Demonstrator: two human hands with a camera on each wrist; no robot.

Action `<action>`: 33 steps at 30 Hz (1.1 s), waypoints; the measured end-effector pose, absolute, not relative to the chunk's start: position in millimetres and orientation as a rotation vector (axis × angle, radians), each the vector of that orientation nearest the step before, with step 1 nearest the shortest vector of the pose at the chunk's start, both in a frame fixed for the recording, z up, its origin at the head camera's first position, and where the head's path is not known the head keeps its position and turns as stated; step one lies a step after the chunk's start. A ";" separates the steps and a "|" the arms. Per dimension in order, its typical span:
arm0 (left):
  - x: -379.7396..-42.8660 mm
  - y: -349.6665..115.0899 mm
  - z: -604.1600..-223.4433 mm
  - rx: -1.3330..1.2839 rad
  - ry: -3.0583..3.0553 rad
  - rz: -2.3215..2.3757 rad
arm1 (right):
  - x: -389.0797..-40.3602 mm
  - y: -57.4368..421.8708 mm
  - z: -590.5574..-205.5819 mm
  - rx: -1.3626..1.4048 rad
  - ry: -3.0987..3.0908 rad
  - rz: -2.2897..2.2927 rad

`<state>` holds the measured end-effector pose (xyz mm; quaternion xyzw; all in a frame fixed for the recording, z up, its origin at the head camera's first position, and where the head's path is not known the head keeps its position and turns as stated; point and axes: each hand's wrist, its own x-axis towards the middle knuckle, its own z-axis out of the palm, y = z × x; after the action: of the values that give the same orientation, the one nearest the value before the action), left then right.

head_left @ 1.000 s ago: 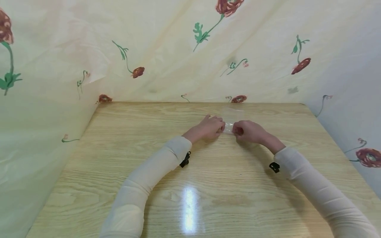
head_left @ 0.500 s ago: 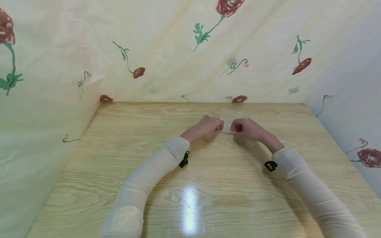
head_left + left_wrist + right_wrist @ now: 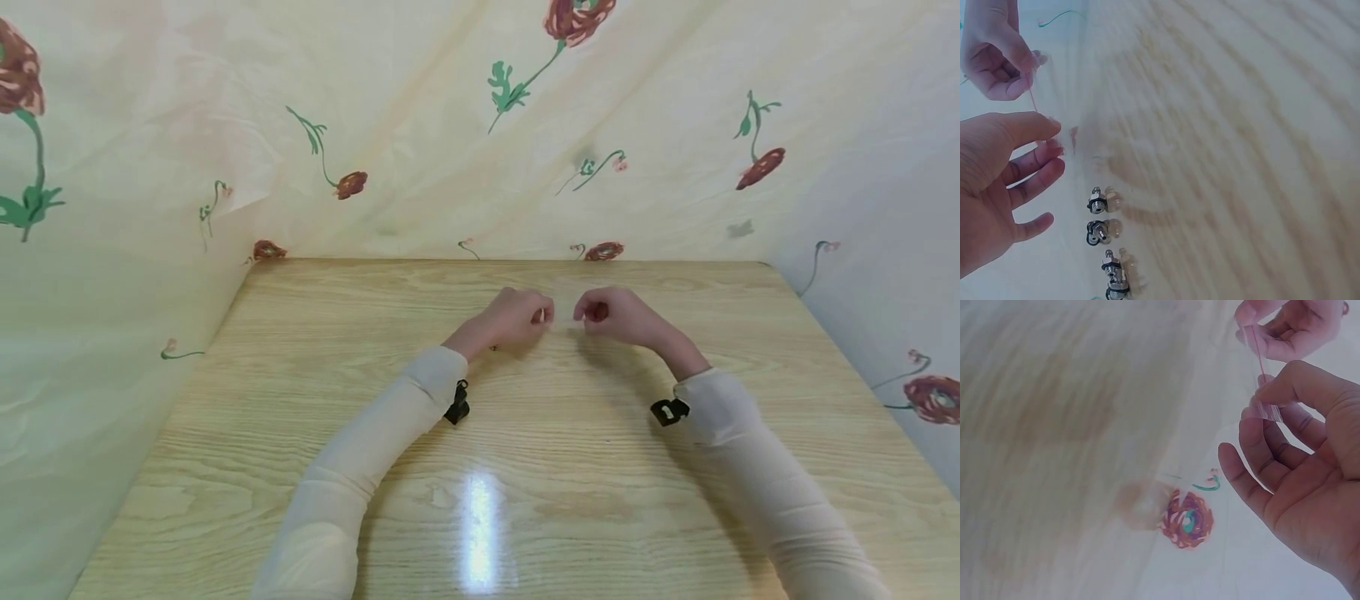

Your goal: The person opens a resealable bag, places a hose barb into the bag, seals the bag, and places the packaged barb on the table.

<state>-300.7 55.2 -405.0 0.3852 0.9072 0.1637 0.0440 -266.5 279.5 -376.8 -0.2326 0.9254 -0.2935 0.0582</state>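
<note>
The left hand [image 3: 517, 318] and right hand [image 3: 618, 317] pinch a clear zip-seal bag [image 3: 1256, 353] toward 1 o'clock over the wood-grain table [image 3: 600, 467]; metal fittings [image 3: 1097, 232] lie at 4 o'clock from the left hand, left wrist view.

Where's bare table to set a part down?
Free: table between left sleeve and right sleeve, also from each sleeve out to the cloth. Crowded: far middle, where left hand and right hand hold the bag, fittings near left hand.

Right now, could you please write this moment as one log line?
left hand: pinches bag | right hand: pinches bag | bag: clear, red line | metal fittings: on table, apart from hands
</note>
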 end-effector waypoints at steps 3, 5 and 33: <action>-303.2 50.8 -403.5 1.177 2.801 0.559 | -268.0 276.0 -374.1 -0.706 2.814 -0.918; -304.5 46.8 -401.1 1.166 2.812 0.601 | -269.4 273.4 -372.0 -0.711 2.825 -0.927; -308.1 -14.6 -360.9 0.960 2.780 1.250 | -284.5 217.8 -357.0 -0.757 2.991 -1.109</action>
<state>-308.1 -14.6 -360.9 0.3002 0.8696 0.3910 -0.0269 -284.5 217.8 -357.0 -0.2304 0.9101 -0.3375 -0.0686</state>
